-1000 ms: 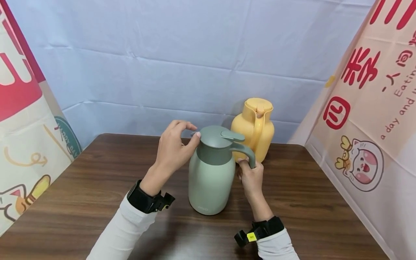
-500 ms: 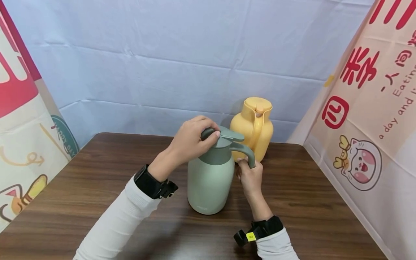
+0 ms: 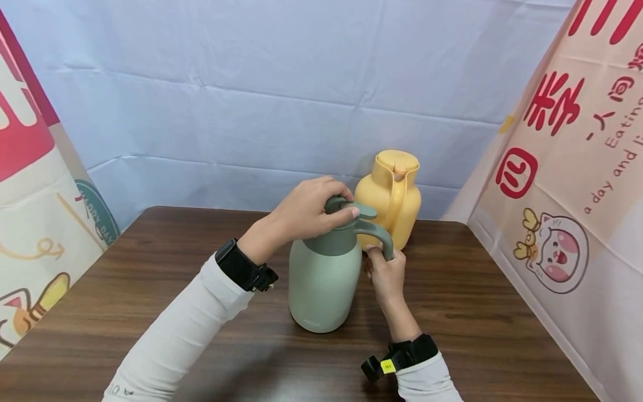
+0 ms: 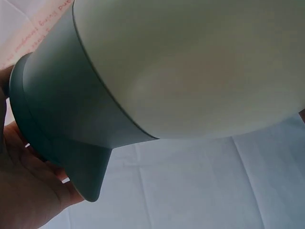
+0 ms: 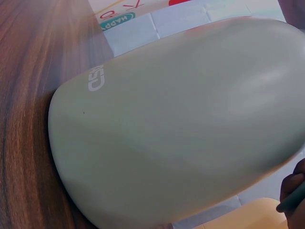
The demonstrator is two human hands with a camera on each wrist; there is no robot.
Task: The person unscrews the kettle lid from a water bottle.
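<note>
One hand, my left hand (image 3: 313,209), held the lid (image 3: 365,213) of the green jug (image 3: 324,287), fingers curled over it and thumb on top. My right hand (image 3: 388,273) gripped the low end of its handle (image 3: 377,230). The jug stood upright on the brown table (image 3: 477,312). Just behind it stood a yellow jug (image 3: 411,209), and a blue sheet (image 3: 226,123) hung at the back

Printed cloths (image 3: 562,223) and a pale backdrop (image 3: 241,117) around a wooden table (image 3: 467,312) suggest a makeshift booth.

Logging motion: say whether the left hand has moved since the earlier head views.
Yes: the left hand moved right, nearer the yellow vacuum jug, over the green vacuum jug's lid.
</note>
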